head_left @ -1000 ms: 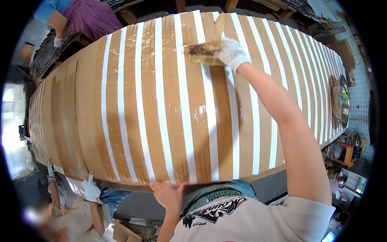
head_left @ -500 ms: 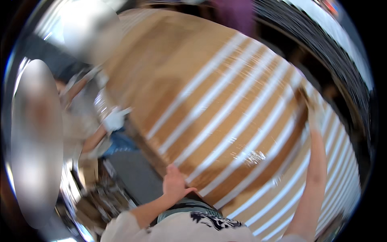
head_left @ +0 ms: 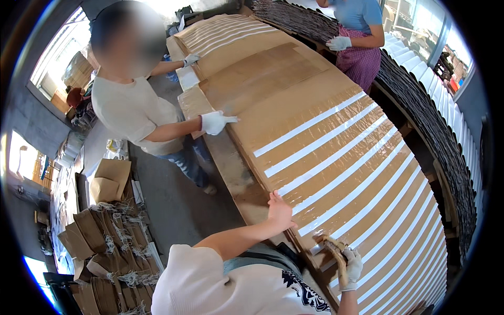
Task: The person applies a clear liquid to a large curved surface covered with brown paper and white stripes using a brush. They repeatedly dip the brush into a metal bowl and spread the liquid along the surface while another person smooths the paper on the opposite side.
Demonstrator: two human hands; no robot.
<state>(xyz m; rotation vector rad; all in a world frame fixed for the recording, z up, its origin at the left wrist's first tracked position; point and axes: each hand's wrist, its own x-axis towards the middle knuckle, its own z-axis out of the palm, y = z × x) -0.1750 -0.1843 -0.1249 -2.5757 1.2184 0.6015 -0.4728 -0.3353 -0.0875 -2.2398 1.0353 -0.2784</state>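
Observation:
A long stack of brown paper sheets (head_left: 294, 107) covers the table, its right part striped with white bands and shining wet in places. Bare, with thumb and fingers apart, my left hand (head_left: 280, 214) rests on the near edge of the stack. My right hand (head_left: 353, 266), in a white glove, is closed round the handle of a wide brush (head_left: 335, 249). The brush's bristle end lies against the striped sheets close to the near edge, right of my left hand.
Across the left side, a co-worker (head_left: 134, 107) has gloved hands at the stack's edge. Another person (head_left: 359, 42) stands on the far side by dark layered sheets (head_left: 420, 107). Bundled brown cardboard pieces (head_left: 105, 252) lie on the floor at lower left.
My right hand has brought the brush from the far side of the striped sheets to the near edge. My left hand stays at the near edge; the view has turned and sharpened.

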